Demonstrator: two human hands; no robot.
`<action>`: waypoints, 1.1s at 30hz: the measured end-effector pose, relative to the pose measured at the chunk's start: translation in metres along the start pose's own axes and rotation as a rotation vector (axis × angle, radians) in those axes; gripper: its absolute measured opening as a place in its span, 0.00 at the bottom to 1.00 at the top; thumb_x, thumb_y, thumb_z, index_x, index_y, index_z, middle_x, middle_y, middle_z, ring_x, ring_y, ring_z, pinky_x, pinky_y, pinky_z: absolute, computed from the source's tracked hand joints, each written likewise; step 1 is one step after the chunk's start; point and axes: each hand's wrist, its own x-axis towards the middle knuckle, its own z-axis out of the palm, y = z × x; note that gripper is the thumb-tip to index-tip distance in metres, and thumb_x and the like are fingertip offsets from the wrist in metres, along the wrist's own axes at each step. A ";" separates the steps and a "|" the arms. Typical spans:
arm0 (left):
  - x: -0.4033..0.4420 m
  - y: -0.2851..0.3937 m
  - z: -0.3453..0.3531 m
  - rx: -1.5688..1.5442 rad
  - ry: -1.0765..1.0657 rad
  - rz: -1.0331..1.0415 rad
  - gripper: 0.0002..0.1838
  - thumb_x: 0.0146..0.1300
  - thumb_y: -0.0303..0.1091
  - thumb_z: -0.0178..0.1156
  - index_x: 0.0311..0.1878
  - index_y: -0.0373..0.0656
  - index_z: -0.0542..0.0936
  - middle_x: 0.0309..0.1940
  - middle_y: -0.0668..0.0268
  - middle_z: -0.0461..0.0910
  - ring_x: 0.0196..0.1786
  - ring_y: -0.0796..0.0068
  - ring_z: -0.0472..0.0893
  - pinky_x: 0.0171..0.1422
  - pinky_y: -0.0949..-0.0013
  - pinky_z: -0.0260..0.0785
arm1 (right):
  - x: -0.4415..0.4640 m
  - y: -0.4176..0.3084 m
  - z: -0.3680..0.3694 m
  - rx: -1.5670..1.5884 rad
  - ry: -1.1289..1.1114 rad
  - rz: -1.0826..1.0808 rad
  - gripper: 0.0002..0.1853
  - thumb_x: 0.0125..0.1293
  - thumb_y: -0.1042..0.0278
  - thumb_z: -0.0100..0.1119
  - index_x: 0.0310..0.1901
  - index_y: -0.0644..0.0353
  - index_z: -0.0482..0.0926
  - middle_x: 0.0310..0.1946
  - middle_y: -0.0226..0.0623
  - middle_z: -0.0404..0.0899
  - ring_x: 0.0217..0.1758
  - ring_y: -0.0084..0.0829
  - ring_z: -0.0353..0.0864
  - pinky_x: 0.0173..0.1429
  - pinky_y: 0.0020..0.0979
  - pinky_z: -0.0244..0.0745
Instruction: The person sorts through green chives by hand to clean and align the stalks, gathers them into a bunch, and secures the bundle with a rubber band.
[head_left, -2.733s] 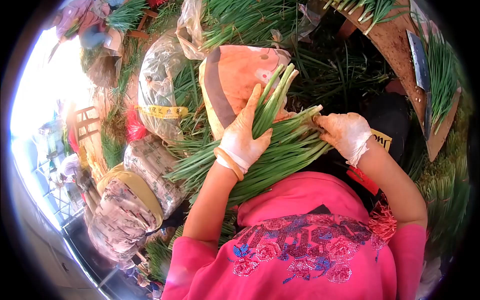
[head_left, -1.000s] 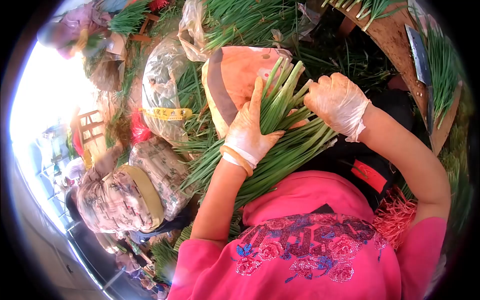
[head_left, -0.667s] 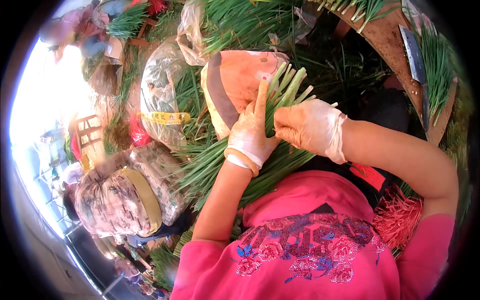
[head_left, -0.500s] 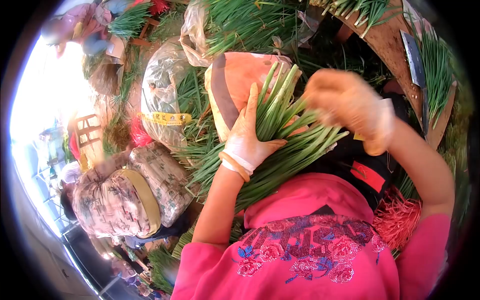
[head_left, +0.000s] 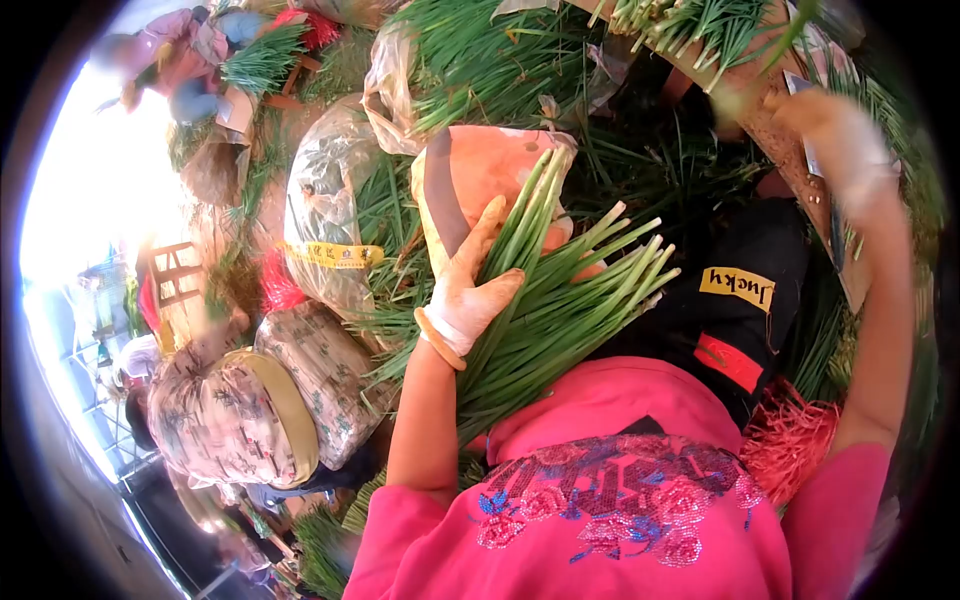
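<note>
My left hand (head_left: 473, 290), in a thin glove with an orange band at the wrist, holds a bunch of garlic chives (head_left: 560, 290) across my lap. Their pale cut ends fan out to the right, and the leaves trail down to the left. Beneath the bunch lies an orange and brown cloth (head_left: 500, 175). Off to the right, my right hand (head_left: 835, 140) is raised over the wooden board's edge, close to the knife (head_left: 800, 90). Motion smears its fingers. A blurred green streak appears to its left.
More chives (head_left: 500, 60) are heaped at the back. A clear plastic bag (head_left: 325, 190) stands left of the cloth. Beside me sits a person in a patterned top (head_left: 230, 420). Red plastic strips (head_left: 790, 440) lie by my right hip. Cut chives (head_left: 690, 30) rest on the wooden board (head_left: 760, 120).
My right hand has moved from beside the bunch up and right to the board. My left hand has shifted slightly left and down with the chives, whose ends now spread apart.
</note>
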 end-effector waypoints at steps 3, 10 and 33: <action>0.001 0.004 -0.007 -0.067 -0.020 -0.098 0.43 0.56 0.18 0.54 0.77 0.39 0.52 0.59 0.60 0.75 0.60 0.73 0.74 0.66 0.71 0.63 | 0.016 -0.027 0.045 0.189 0.198 -0.338 0.15 0.70 0.65 0.48 0.50 0.61 0.81 0.50 0.40 0.81 0.56 0.39 0.77 0.62 0.34 0.72; 0.000 0.007 0.003 -0.104 -0.032 -0.038 0.44 0.54 0.18 0.56 0.76 0.36 0.54 0.62 0.59 0.73 0.62 0.72 0.73 0.69 0.69 0.61 | 0.051 -0.166 0.084 1.483 -0.342 -0.041 0.19 0.61 0.55 0.66 0.46 0.63 0.83 0.39 0.36 0.84 0.40 0.26 0.80 0.46 0.31 0.76; -0.001 0.006 -0.015 -0.335 0.090 -0.068 0.30 0.63 0.30 0.50 0.70 0.34 0.65 0.56 0.60 0.78 0.54 0.69 0.79 0.62 0.67 0.70 | 0.057 -0.136 0.082 1.378 -0.132 -0.059 0.26 0.68 0.48 0.59 0.59 0.61 0.76 0.50 0.39 0.81 0.52 0.32 0.79 0.59 0.30 0.71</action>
